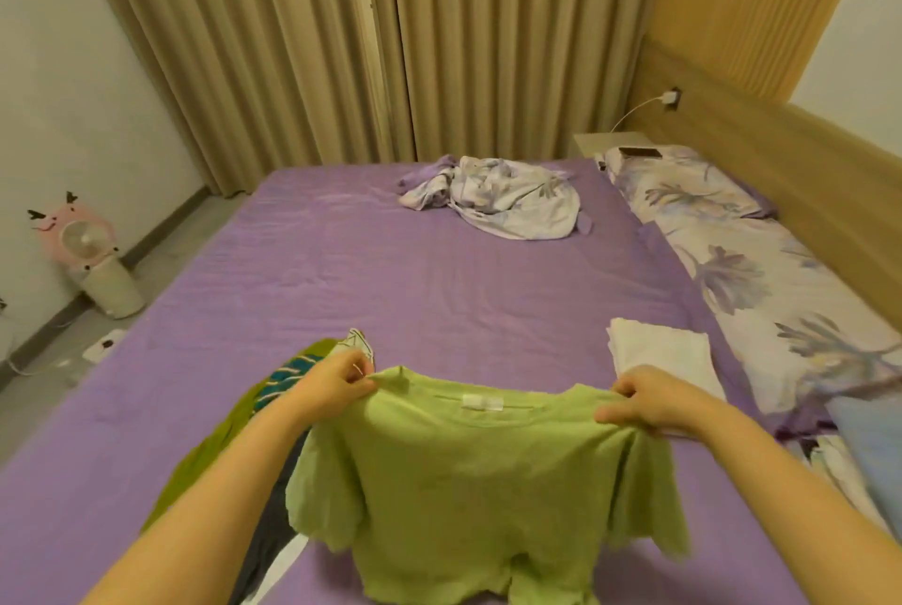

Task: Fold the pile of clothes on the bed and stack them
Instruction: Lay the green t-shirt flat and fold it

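Both hands up, holding a light green T-shirt [468,472] by the shoulders over the purple bed [390,292]: left hand [337,382] pinches the left shoulder seam, right hand [649,402] pinches the right one. Shirt hangs spread between them, white neck label facing the camera; its hem is cut off by the bottom edge. Unfolded pile [254,414] sits just left, mostly hidden behind the left forearm and shirt — olive, teal-striped, dark grey bits visible, item count unclear. Folded white garment [659,355] lies to the right, near the floral bedding [761,292]. Crumpled floral cloth [502,197] at the far side.
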{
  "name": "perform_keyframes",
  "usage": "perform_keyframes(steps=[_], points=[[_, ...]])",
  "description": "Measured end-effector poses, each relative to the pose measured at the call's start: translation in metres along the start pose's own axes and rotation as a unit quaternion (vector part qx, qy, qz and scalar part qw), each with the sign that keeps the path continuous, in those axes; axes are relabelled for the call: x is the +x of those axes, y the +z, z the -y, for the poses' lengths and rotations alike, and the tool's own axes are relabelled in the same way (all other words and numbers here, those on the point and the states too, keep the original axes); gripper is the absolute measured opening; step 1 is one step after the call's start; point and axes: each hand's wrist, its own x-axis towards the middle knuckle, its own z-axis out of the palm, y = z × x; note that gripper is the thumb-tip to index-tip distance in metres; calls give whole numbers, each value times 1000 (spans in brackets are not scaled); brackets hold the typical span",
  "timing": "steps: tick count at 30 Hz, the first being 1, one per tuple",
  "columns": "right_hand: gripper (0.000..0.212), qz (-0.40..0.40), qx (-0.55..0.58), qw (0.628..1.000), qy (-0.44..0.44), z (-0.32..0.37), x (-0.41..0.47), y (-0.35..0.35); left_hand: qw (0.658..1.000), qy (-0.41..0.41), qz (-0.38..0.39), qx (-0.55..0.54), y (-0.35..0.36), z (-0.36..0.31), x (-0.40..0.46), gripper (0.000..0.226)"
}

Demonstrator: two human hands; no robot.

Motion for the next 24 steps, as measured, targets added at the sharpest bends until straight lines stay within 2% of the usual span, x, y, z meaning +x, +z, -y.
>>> perform_keyframes(steps=[2, 6, 9, 12, 16, 20, 24], points=[[38, 50, 26, 998, 42, -20, 16, 41, 998, -40, 37, 10, 36, 34, 9, 8], [32, 50, 45, 993, 100, -35, 51, 97, 993, -96, 62, 23, 84, 89, 31, 11], [34, 20, 57, 991, 121, -31, 82, 115, 993, -105, 57, 8, 97, 114, 54, 14], [37, -12, 10, 994, 112, -23, 111, 121, 994, -91, 63, -15, 100, 129, 83, 14], [45, -61, 27, 989, 129, -23, 144, 122, 991, -93, 67, -65, 96, 141, 130, 13], [47, -95, 109, 981, 129, -32, 170, 114, 981, -112, 61, -148, 95, 141, 173, 13], [34, -47, 245, 963, 103, -42, 189, 100, 977, -107, 67, -171, 105, 139, 210, 14]])
